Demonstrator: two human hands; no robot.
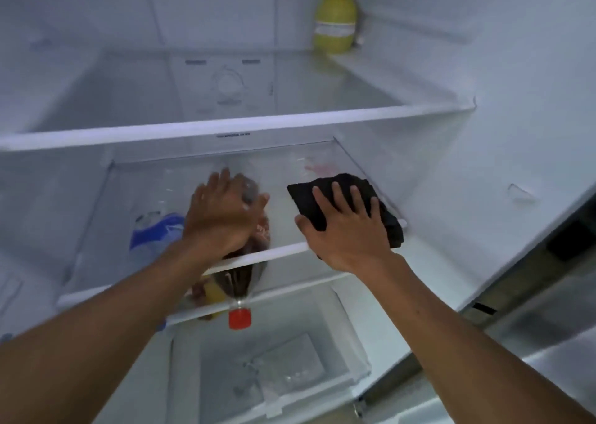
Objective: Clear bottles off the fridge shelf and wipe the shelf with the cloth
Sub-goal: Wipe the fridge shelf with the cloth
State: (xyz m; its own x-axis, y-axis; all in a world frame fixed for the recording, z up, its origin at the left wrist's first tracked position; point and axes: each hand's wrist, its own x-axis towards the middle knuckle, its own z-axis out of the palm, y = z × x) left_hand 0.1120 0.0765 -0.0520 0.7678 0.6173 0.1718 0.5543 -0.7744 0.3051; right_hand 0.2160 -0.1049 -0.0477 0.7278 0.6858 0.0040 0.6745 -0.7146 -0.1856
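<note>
A dark cola bottle (240,282) with a red cap lies on its side on the glass fridge shelf (283,250), its cap end jutting over the shelf's front edge. My left hand (222,212) grips the bottle's base end from above. A clear bottle with a blue label (154,233) lies to its left on the same shelf. On the shelf's right part, my right hand (346,230) presses flat on a black cloth (329,194), fingers spread. A pink smear (317,169) shows on the glass behind the cloth.
A yellow bottle with a green cap (335,20) stands at the back right of the upper shelf (225,130). Below are a lower shelf rim (290,294) and a clear drawer (274,375). The fridge's right wall (516,133) is close to the cloth.
</note>
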